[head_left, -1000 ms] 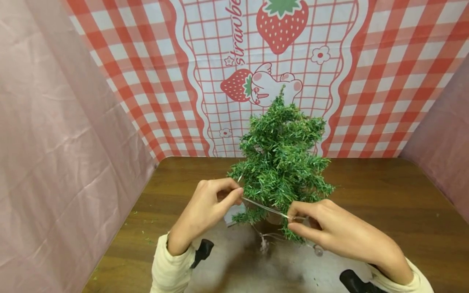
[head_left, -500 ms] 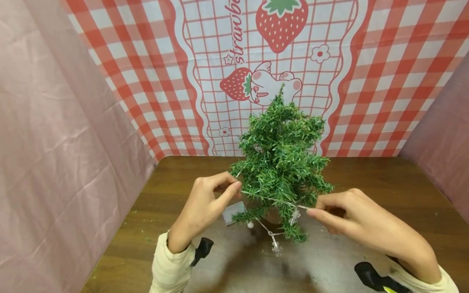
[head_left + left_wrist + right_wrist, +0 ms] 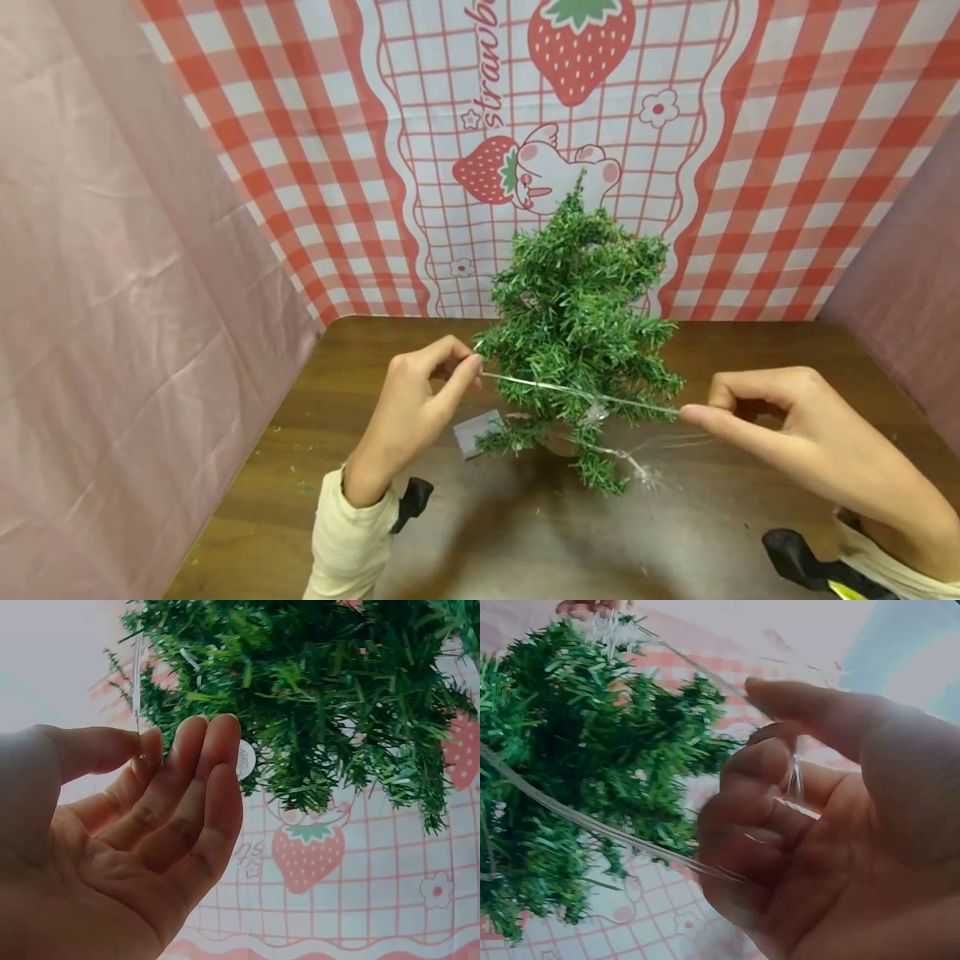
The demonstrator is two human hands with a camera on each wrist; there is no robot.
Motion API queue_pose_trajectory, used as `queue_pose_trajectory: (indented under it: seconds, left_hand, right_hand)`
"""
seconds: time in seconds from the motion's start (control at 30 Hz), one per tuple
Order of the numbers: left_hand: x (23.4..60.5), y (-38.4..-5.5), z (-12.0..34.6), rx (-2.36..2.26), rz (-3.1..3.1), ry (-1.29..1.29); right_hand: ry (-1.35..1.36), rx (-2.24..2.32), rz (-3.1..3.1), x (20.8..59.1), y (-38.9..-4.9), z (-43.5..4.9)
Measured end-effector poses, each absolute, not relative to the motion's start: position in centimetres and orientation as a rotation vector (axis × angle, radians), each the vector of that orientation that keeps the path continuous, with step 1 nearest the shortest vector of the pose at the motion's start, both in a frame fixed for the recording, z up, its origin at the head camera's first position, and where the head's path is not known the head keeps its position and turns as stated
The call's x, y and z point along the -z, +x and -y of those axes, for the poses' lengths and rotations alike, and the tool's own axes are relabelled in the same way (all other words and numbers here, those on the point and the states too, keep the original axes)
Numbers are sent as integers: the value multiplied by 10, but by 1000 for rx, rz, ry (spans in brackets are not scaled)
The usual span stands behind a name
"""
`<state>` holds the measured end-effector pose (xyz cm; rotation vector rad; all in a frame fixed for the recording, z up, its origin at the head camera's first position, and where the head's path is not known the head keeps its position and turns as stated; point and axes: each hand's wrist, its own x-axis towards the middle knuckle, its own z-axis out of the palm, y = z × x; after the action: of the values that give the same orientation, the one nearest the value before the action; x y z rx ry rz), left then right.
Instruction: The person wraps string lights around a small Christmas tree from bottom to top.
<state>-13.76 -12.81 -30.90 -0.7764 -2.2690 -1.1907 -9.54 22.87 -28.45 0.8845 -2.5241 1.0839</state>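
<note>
A small artificial Christmas tree (image 3: 581, 317) stands on the table, and a clear string of lights (image 3: 555, 387) is stretched across its front. At the tree's left side my left hand (image 3: 420, 408) pinches the string between thumb and forefinger; the other fingers (image 3: 206, 787) are loosely bent in the left wrist view. Out to the right, my right hand (image 3: 802, 433) pinches the string, and more of it runs through the curled fingers (image 3: 742, 795) in the right wrist view. A clear ornament-like light (image 3: 647, 475) dangles from a lower loop beside the bottom branches.
A small whitish packet (image 3: 474, 432) lies on the wooden table (image 3: 360, 358) left of the tree's base. Behind hangs a red-and-white checked strawberry cloth (image 3: 330, 167). A pink curtain (image 3: 150, 333) borders the left side. Green needle bits are scattered at the table's left.
My right hand has moved right, away from the tree, drawing out a longer span of string. The left hand has shifted slightly up and left. The dangling light has swung to the right.
</note>
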Motion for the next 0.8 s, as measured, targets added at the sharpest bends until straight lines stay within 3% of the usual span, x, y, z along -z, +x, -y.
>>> queue_pose_trajectory:
  seconds: [0.4, 0.5, 0.8]
  left_hand:
    - [312, -141, 123, 1128, 2272, -777]
    - [313, -142, 121, 1141, 2273, -800]
    - [314, -133, 113, 1070, 2392, -825]
  right_hand:
    - [765, -1159, 2300, 287, -83, -258]
    - [854, -1132, 2232, 287, -82, -267]
    - [1329, -1689, 2018, 293, -82, -273]
